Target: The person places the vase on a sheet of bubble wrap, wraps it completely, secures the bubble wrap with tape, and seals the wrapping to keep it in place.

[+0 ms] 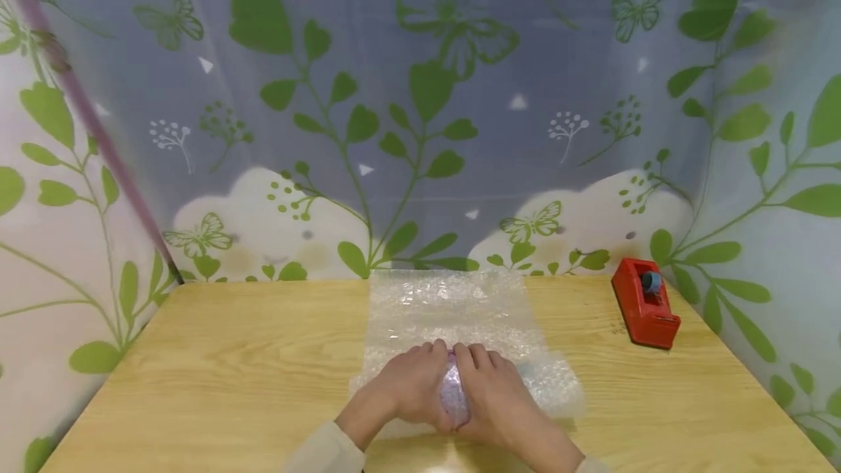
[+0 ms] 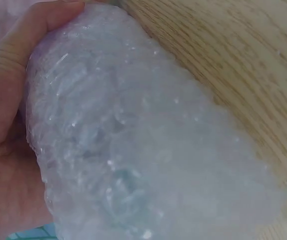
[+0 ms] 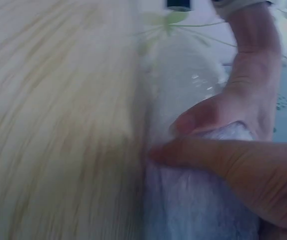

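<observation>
My left hand (image 1: 414, 383) and right hand (image 1: 496, 394) grip a roll-shaped purple item (image 1: 453, 394) side by side, at the near end of a clear bubble wrap sheet (image 1: 453, 305). Bubble wrap (image 2: 133, 115) covers the item in the left wrist view, with the left thumb (image 2: 26, 40) lying along one side. Both thumbs come close together over the wrapped item (image 3: 193, 200) in the right wrist view. What lies inside is blurred by the wrap, so its kind cannot be told.
A red tape dispenser (image 1: 647, 305) with a blue-cored roll stands at the table's right back. Behind the wooden table (image 1: 250, 356) hangs a leaf-and-butterfly patterned curtain (image 1: 420, 130). A bunched part of the wrap (image 1: 555, 385) sticks out right of the hands.
</observation>
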The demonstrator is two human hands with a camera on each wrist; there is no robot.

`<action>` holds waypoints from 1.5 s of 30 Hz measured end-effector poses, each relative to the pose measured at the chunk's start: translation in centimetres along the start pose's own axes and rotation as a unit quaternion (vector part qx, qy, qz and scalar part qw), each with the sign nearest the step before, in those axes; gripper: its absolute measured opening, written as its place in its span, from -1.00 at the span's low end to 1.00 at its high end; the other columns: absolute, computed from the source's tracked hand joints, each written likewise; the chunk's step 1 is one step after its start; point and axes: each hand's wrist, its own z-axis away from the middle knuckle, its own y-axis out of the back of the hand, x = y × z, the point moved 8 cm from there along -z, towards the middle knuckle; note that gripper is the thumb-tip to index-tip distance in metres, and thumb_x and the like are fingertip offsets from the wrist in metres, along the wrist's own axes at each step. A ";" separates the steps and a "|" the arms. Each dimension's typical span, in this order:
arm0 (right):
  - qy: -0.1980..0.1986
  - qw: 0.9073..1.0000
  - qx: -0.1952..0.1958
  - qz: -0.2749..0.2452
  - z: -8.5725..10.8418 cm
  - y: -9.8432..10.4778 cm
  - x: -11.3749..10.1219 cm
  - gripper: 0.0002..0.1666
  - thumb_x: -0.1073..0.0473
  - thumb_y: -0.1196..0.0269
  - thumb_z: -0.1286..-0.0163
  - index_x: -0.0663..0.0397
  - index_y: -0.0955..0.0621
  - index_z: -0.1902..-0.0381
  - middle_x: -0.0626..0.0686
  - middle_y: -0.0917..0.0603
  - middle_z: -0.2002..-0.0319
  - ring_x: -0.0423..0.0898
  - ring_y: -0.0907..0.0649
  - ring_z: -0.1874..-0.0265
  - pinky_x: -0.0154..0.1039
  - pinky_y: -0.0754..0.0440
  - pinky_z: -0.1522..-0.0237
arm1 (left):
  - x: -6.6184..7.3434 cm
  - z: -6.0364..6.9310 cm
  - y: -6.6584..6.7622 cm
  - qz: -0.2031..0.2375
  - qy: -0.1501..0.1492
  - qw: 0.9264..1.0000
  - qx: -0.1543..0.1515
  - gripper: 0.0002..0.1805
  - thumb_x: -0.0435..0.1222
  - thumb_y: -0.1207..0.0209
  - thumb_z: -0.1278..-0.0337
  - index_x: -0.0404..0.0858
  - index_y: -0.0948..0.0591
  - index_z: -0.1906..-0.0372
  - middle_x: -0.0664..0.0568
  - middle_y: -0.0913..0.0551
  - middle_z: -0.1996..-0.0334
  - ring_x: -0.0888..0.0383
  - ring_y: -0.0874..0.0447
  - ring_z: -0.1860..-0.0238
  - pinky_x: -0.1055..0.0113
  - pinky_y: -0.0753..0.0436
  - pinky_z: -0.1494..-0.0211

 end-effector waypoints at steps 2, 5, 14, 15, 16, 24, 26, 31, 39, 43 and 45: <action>0.009 1.000 0.001 0.007 -0.1 0.0 -0.3 0.12 -0.24 -0.50 0.30 0.29 -0.36 -0.14 0.22 -0.50 0.06 0.13 -0.54 0.09 0.01 -0.55 0.07 | -0.2 0.1 0.0 -0.007 0.004 1.000 0.001 -0.14 0.09 -0.49 0.55 -0.29 -0.40 0.06 0.08 -0.44 0.38 0.18 -0.46 0.36 0.37 -0.52 0.34; 0.018 1.000 0.005 0.018 -0.3 -0.1 -0.6 0.12 -0.26 -0.48 0.28 0.29 -0.36 -0.14 0.21 -0.52 0.06 0.11 -0.55 0.09 -0.02 -0.55 0.07 | -0.5 0.2 0.0 -0.011 0.010 1.000 0.001 -0.14 0.09 -0.50 0.56 -0.29 -0.39 0.08 0.07 -0.44 0.39 0.16 -0.47 0.38 0.35 -0.53 0.36; 0.009 0.999 -0.041 0.014 -0.6 0.0 0.0 0.10 -0.24 -0.47 0.25 0.29 -0.35 -0.16 0.20 -0.53 0.10 0.12 -0.56 0.17 -0.01 -0.58 0.18 | -0.7 -0.2 -0.4 0.072 -0.008 0.997 -0.030 -0.19 0.00 -0.51 0.54 -0.28 -0.38 0.08 0.12 -0.43 0.40 0.25 -0.43 0.42 0.41 -0.49 0.38; 0.011 0.999 -0.042 0.009 -0.7 -0.1 0.0 0.10 -0.23 -0.47 0.25 0.30 -0.36 -0.16 0.20 -0.53 0.11 0.11 -0.56 0.17 -0.01 -0.58 0.19 | -0.8 -0.2 -0.4 0.081 -0.007 0.996 -0.034 -0.19 0.00 -0.52 0.55 -0.28 -0.38 0.09 0.12 -0.43 0.40 0.25 -0.43 0.43 0.41 -0.49 0.38; 0.013 0.999 -0.043 0.006 -0.8 -0.1 0.0 0.10 -0.23 -0.47 0.25 0.30 -0.36 -0.15 0.19 -0.53 0.11 0.11 -0.56 0.18 -0.01 -0.58 0.21 | -0.9 -0.2 -0.4 0.091 -0.007 0.995 -0.038 -0.19 -0.02 -0.53 0.56 -0.28 -0.38 0.10 0.12 -0.43 0.41 0.26 -0.44 0.44 0.42 -0.50 0.38; 0.010 0.998 -0.056 -0.036 -0.4 -0.3 0.1 0.05 -0.23 -0.45 0.21 0.28 -0.36 -0.13 0.17 -0.54 0.12 0.05 -0.56 0.15 -0.01 -0.57 0.13 | -0.4 -0.3 -0.6 0.117 -0.009 0.990 -0.072 -0.16 -0.05 -0.54 0.60 -0.30 -0.38 0.08 0.16 -0.46 0.42 0.28 -0.46 0.43 0.43 -0.52 0.33; 0.013 0.997 -0.062 -0.044 -0.4 -0.2 0.1 0.04 -0.23 -0.45 0.21 0.27 -0.36 -0.12 0.16 -0.53 0.13 0.04 -0.55 0.15 -0.02 -0.57 0.12 | -0.4 -0.2 -0.7 0.129 -0.009 0.989 -0.077 -0.13 -0.07 -0.54 0.62 -0.32 -0.38 0.05 0.16 -0.46 0.41 0.28 -0.47 0.41 0.43 -0.52 0.30; 0.019 0.994 -0.079 -0.073 -0.4 0.0 0.1 -0.01 -0.18 -0.46 0.21 0.24 -0.37 -0.10 0.10 -0.52 0.15 -0.01 -0.54 0.18 -0.05 -0.57 0.15 | -0.2 -0.1 -0.7 0.157 -0.014 0.984 -0.088 -0.08 -0.10 -0.55 0.61 -0.37 -0.35 -0.02 0.15 -0.47 0.37 0.28 -0.49 0.37 0.42 -0.53 0.26; 0.008 0.987 -0.089 -0.131 -0.3 0.1 0.7 -0.05 -0.17 -0.45 0.17 0.22 -0.36 -0.10 0.01 -0.50 0.19 -0.11 -0.52 0.28 -0.15 -0.57 0.23 | 0.0 -0.7 -0.4 0.151 -0.017 0.982 -0.115 -0.15 -0.10 -0.53 0.59 -0.32 -0.41 0.01 0.16 -0.47 0.35 0.28 -0.49 0.36 0.42 -0.53 0.25; 0.002 0.985 -0.097 -0.139 -0.4 0.1 0.6 -0.04 -0.18 -0.47 0.19 0.20 -0.36 -0.09 0.00 -0.49 0.21 -0.11 -0.52 0.30 -0.16 -0.56 0.26 | -0.1 -0.5 -0.4 0.173 -0.021 0.978 -0.116 -0.19 -0.13 -0.54 0.58 -0.29 -0.40 0.05 0.16 -0.47 0.37 0.29 -0.49 0.37 0.43 -0.53 0.26; 0.000 0.984 -0.102 -0.143 -0.4 0.1 0.6 -0.03 -0.17 -0.48 0.22 0.19 -0.36 -0.08 0.00 -0.49 0.22 -0.11 -0.52 0.30 -0.16 -0.57 0.24 | -0.2 -0.4 -0.5 0.183 -0.022 0.976 -0.118 -0.20 -0.15 -0.54 0.58 -0.29 -0.39 0.05 0.17 -0.48 0.37 0.30 -0.49 0.37 0.43 -0.53 0.25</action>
